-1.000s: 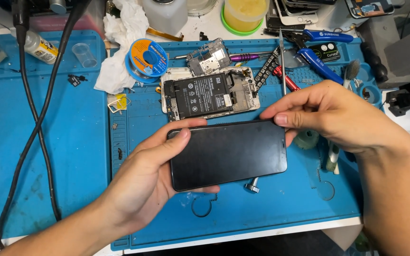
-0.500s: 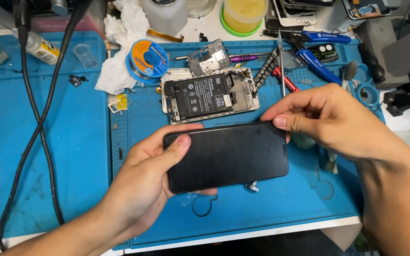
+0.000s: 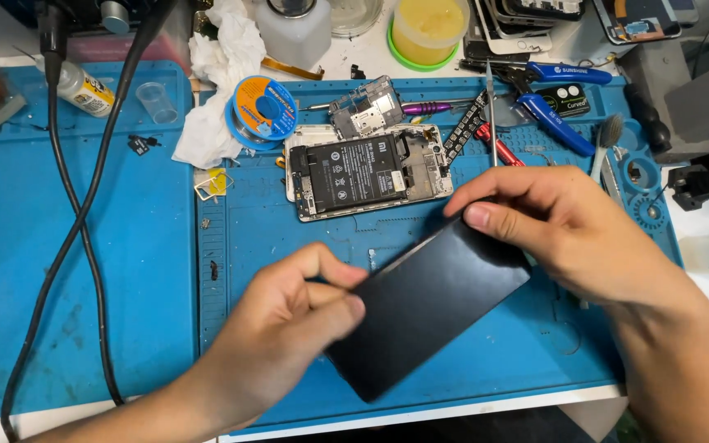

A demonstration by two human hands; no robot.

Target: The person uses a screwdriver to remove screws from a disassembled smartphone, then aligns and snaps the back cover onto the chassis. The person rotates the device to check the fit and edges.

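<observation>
Compared with the earlier frames, the black phone panel [image 3: 424, 308] has rotated from a nearly level, left-to-right attitude to a diagonal one, its long axis now running from the lower left near the front edge of the worktop up to the upper right. Both hands hold the panel above the blue repair mat [image 3: 125, 271], in front of the opened phone chassis [image 3: 368, 171], which lies flat with its battery exposed. The left hand [image 3: 289, 328] is closed on the panel's near-left long edge, thumb pressed on the upper face and fingers curled beneath; it has shifted in from the panel's left end toward the middle of that edge. The right hand [image 3: 568, 230] pinches the far-right corner, thumb tip lying along the upper edge, fingers bent over the top. Neither hand is open. The panel sits between the two hands, the left hand carrying the lower end and the right hand the raised end. Behind and left of the chassis rests a solder spool [image 3: 264, 108] against crumpled white tissue [image 3: 215, 90]; blue-handled pliers [image 3: 560, 98] lie to the chassis's right. Black cables [image 3: 84, 213] run across the mat well to the left of the chassis.
</observation>
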